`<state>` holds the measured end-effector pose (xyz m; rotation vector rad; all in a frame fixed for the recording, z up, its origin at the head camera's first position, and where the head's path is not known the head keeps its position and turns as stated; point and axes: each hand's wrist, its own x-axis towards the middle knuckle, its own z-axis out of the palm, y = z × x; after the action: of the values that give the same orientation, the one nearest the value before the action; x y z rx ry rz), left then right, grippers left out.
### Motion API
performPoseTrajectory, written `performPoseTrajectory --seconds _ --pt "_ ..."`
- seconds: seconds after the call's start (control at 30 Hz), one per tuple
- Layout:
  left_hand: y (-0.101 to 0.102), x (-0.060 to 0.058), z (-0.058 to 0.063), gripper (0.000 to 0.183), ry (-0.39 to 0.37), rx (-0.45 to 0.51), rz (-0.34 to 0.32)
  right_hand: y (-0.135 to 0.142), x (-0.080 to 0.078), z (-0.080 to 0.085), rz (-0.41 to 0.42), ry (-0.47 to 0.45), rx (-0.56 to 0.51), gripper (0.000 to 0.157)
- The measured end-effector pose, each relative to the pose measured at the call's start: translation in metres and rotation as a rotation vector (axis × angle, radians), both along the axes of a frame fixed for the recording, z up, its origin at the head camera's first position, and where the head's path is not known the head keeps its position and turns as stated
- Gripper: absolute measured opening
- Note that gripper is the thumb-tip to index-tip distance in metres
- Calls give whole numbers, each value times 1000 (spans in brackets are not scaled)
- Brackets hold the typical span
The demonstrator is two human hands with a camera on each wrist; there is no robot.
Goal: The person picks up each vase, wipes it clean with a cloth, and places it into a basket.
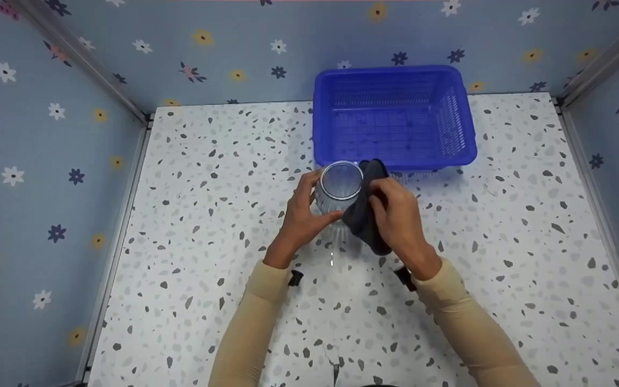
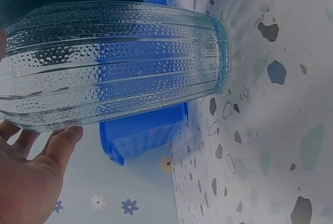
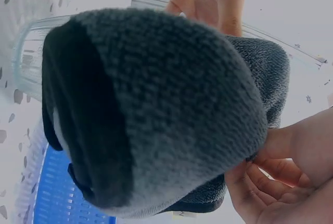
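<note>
A clear, ribbed glass jar (image 1: pixel 338 203) with a dotted texture stands upright on the speckled table, its round rim facing up. My left hand (image 1: pixel 303 216) holds it near the top, thumb in front and fingers around the left side; in the left wrist view the fingertips press the glass (image 2: pixel 156 63). On the jar's right side, my right hand (image 1: pixel 400 215) pinches a dark grey cloth (image 1: pixel 366 223) against the upper part. Up close in the right wrist view, the fuzzy cloth (image 3: pixel 177 104) has a black edge band and hides much of the jar.
A blue plastic basket (image 1: pixel 462 153) with slotted walls stands just behind the hands, by the back wall. Flower-patterned panels (image 1: pixel 256 59) enclose the table (image 1: pixel 207 215) at the back and on both sides. A dark object shows at the front edge.
</note>
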<state>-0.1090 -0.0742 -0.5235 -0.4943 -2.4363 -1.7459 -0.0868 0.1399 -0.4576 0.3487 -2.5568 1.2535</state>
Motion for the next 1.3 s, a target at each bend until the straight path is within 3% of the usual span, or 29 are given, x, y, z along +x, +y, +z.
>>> performPoseTrajectory --seconds 0.3,0.57,0.7,1.03,1.3 --pt "1 -1 1 93 10 4 2 8 -3 -25 -10 -32 -8 16" --pt "0 3 2 93 -27 -16 10 10 -12 -85 46 -157 98 13" --pt "1 3 2 93 -29 -14 2 10 -18 -101 69 -174 153 12" --pt "1 3 0 91 -22 -12 8 8 -17 -91 56 -218 154 13" --pt "1 2 -1 92 -25 9 13 11 -7 -49 1 -201 52 13"
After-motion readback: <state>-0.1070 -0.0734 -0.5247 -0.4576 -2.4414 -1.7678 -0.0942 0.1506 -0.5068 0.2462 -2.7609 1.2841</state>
